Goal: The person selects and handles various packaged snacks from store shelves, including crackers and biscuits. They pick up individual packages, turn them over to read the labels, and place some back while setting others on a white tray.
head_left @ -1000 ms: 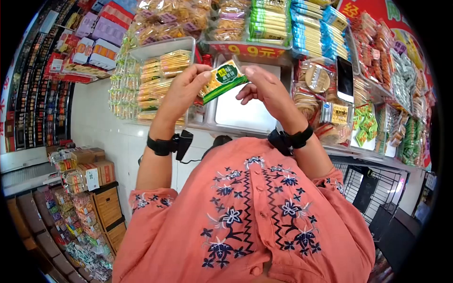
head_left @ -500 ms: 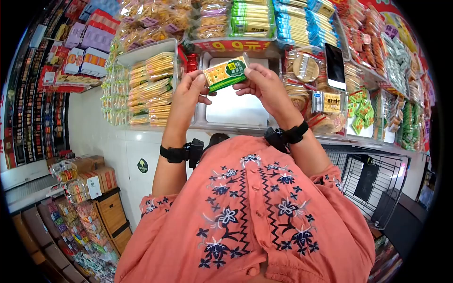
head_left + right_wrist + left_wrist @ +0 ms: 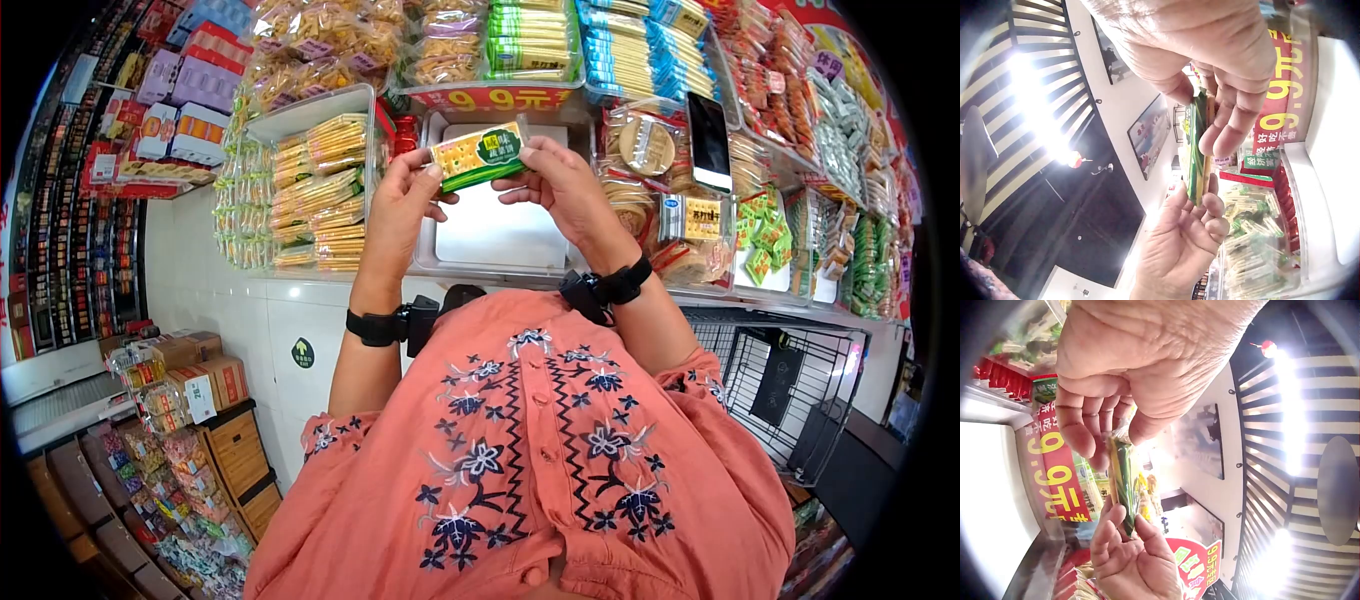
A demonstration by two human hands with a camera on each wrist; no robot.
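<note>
A green and yellow packet of crackers [image 3: 478,158] is held up level between both hands, its printed front toward the head camera. My left hand [image 3: 402,195] pinches its left end between thumb and fingers. At the other end, my right hand [image 3: 560,180] pinches the packet the same way. Seen edge-on in the left wrist view, the packet [image 3: 1124,481] is thin, with a clear wrapper end under the left thumb. Below the hands stands a bin with a white bottom [image 3: 500,235].
Left of the hands is a clear bin [image 3: 372,100] filled with similar cracker packets. Round biscuits [image 3: 640,145] and a phone [image 3: 709,145] lie on the right. A red price sign [image 3: 500,97] runs behind. A wire cart [image 3: 800,390] stands at lower right.
The right hand has closed onto the packet's right end, and the packet has turned from tilted to nearly level. The view has shifted slightly; over the last half second little has moved.
</note>
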